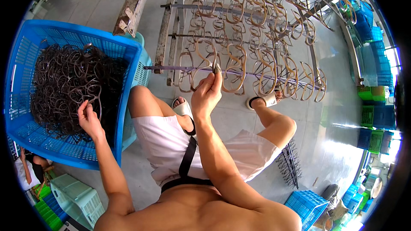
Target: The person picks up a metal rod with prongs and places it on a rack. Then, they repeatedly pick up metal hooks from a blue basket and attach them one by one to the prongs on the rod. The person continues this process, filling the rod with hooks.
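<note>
My left hand [91,122] reaches over the blue basket [135,66] with its fingers closed on a dark eyeglass frame [101,102] at the top of the heap. Dark eyeglass frames [64,81], tangled together, fill much of that basket. In front of me, my right hand [206,94] is raised to the nearest rod [165,68] of a rack. Its thumb and fingertips pinch a tan eyeglass frame [196,77] by a dark part near the rod. Beside it on the same rod hangs another tan eyeglass frame [236,86], with several more farther right.
Behind the near rod, more rods of the rack carry rows of eyeglass frames [235,13]. A worn post [133,4] slants close to the basket's far corner. A dark bristled rack piece [292,164] and a blue crate [306,205] lie at the lower right. Pale green crates [77,196] stand lower left.
</note>
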Available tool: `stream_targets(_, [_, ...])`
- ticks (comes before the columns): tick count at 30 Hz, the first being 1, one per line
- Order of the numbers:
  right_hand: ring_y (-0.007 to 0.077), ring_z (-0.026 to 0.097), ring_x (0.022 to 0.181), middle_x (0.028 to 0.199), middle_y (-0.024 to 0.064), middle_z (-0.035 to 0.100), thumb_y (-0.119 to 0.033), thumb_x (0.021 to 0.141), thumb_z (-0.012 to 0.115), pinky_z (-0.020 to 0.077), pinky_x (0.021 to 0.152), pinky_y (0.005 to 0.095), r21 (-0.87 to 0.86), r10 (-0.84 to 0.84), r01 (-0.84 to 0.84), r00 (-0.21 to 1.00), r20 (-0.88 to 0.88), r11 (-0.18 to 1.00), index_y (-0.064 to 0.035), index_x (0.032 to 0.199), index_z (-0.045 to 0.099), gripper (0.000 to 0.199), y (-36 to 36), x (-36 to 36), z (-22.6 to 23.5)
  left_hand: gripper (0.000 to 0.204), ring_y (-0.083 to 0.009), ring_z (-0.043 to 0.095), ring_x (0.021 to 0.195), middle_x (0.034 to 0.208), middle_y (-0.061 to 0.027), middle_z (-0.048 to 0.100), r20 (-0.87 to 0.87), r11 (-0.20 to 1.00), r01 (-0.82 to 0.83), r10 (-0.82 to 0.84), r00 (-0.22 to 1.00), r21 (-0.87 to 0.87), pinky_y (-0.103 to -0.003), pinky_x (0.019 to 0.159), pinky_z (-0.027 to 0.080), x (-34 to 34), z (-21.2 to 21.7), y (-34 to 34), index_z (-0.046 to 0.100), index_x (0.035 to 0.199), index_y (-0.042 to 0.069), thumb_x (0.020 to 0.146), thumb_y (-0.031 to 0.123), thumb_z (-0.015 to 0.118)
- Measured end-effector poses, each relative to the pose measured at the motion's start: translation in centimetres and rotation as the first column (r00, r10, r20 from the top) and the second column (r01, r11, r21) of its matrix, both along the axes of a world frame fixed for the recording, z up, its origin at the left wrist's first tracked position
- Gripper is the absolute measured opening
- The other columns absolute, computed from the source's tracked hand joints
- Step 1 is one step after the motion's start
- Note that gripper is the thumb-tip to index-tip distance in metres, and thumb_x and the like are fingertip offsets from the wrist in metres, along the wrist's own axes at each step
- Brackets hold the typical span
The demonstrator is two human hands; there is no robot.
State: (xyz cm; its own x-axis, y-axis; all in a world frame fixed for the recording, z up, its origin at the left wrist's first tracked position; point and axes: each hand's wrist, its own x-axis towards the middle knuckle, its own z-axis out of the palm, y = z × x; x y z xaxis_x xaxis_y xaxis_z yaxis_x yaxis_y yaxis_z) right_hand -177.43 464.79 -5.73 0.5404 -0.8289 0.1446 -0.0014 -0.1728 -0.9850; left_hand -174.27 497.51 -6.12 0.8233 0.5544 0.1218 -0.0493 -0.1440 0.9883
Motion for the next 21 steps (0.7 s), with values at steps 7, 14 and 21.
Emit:
stream_targets(7, [0.0057, 0.037, 0.048, 0.056, -0.0003, 0.043, -0.015, 0.096, 0.042, 0.0323, 0.042, 0.0224, 0.046, 0.011, -0.009, 0.999, -0.034, 0.999, 0.0006, 0.104, 0.052, 0.020, 0.0, 0.0, 0.5, 0.016, -0.0013, 0.031, 0.048, 0.068, 0.0055, 0.049, -0.144, 0.997, -0.023, 0.033, 0.989, 0.075, -0.018, 0.041, 0.023, -0.3, -1.4, 1.2, 0.062, 0.100, 0.004, 0.086, 0.006, 0.055])
stream_targets(14, [0.0082, 0.038, 0.044, 0.053, 0.0022, 0.044, -0.014, 0.096, 0.043, 0.0327, 0.040, 0.0237, 0.048, 0.007, -0.008, 1.000, 0.026, 0.999, 0.0005, 0.098, 0.050, 0.017, 0.1, 0.1, -0.2, 0.015, -0.0023, 0.033, 0.049, 0.069, 0.0046, 0.049, -0.185, 0.996, 0.017, -0.001, 0.983, 0.084, -0.019, 0.042, 0.025, 0.1, -1.4, 0.8, 0.061, 0.100, 0.004, 0.087, 0.007, 0.054])
stream_targets(21, [0.0040, 0.036, 0.048, 0.056, -0.0020, 0.041, -0.017, 0.096, 0.043, 0.0300, 0.041, 0.0211, 0.035, 0.039, -0.040, 0.999, 0.027, 0.999, 0.0004, 0.102, 0.053, 0.021, -0.3, 0.3, -0.3, 0.016, -0.0030, 0.035, 0.049, 0.069, 0.0028, 0.050, -0.235, 0.987, 0.048, -0.011, 0.972, 0.151, -0.020, 0.042, 0.027, 0.2, -2.6, 1.4, 0.061, 0.101, 0.004, 0.088, 0.008, 0.053])
